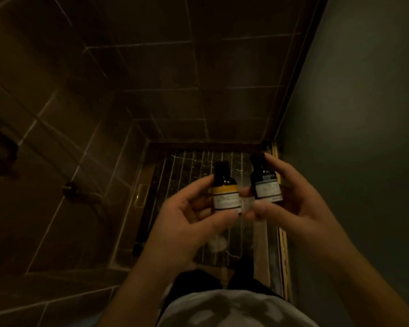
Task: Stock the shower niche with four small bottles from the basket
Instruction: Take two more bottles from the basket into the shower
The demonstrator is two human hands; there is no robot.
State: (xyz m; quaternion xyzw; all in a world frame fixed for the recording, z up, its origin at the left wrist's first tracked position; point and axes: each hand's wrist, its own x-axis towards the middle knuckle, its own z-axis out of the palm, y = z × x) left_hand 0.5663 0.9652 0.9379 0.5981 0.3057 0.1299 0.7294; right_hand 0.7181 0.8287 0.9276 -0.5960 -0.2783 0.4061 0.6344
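i have my left hand [187,208] pinching the yellow-label bottle [226,190] low on its body, and my right hand [291,194] wrapped round the blue-label bottle [266,182], both held upright over the striped shower floor [198,166]. the light is dim, and neither niche nor basket shows; a slack pinch could drop the bottle onto hard tile.

Label print on the yellow-banded bottle [226,192] and the blue-banded bottle [266,186] is too blurred to read. The left hand [187,215] hides the first bottle's base; the right hand [291,197] covers the second's far side. A dark fixture [0,149] is cut by the left edge.
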